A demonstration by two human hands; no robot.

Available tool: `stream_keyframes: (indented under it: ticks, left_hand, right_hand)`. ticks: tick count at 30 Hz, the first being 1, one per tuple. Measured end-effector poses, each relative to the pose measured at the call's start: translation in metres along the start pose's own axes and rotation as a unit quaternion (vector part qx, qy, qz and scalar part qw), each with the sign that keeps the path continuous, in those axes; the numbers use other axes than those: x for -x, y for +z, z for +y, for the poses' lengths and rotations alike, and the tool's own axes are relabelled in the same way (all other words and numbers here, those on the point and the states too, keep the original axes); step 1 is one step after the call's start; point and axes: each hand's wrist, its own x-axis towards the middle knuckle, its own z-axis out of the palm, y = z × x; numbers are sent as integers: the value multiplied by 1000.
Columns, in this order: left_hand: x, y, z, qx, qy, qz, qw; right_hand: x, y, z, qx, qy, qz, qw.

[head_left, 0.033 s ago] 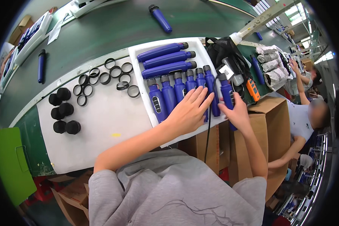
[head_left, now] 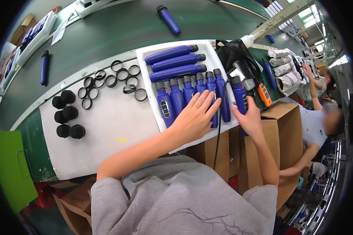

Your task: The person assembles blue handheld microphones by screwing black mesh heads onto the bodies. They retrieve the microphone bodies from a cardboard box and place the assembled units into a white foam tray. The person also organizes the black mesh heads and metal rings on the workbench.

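Observation:
My left hand (head_left: pixel 196 117) lies flat, fingers spread, across several blue tapered tubes in a white tray (head_left: pixel 142 58). These tubes have dark collars, and some show a silver-edged black button panel. In my right hand (head_left: pixel 249 117), closed around its lower part, is another blue tube (head_left: pixel 238 94) with a dark collar and a button panel. It is held upright-looking at the tray's right edge. Three more blue tubes (head_left: pixel 176 62) rest sideways at the tray's far end. A thin black cable (head_left: pixel 219 135) runs down between my hands.
Black rings (head_left: pixel 111 81) and black caps (head_left: pixel 77 131) sit on white paper to the left. Single blue tubes (head_left: pixel 169 20) lie on the green surface beyond. At right are a black mesh bag (head_left: pixel 235 53), an orange device (head_left: pixel 264 94), open cardboard boxes (head_left: pixel 261 149) and another person (head_left: pixel 312 129).
The table things sit very slightly further right in the picture. My left hand stays flat on the tubes, and my right hand still grips its blue tube.

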Motion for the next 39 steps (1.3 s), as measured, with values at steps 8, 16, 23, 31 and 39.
stream_keyframes:
  ticks: [8,16,23,31,39]
  left_hand:
    - [68,-107,3,263,-227,25,937]
    - [103,-131,-19,533,-400,304,681]
    - [190,-176,-38,436,-401,361,720]
    - [240,-149,-30,100,-508,278,809]
    - [238,-149,-22,200,-611,273,715]
  right_hand:
    - [19,16,-111,-244,-1,-166,955]
    - [34,121,-217,-83,-448,-198,868]
    - [81,129,-193,-70,-351,-239,903]
    - [149,212,-168,-145,-335,-137,921]
    - [146,267,-154,-169,-394,19,903]
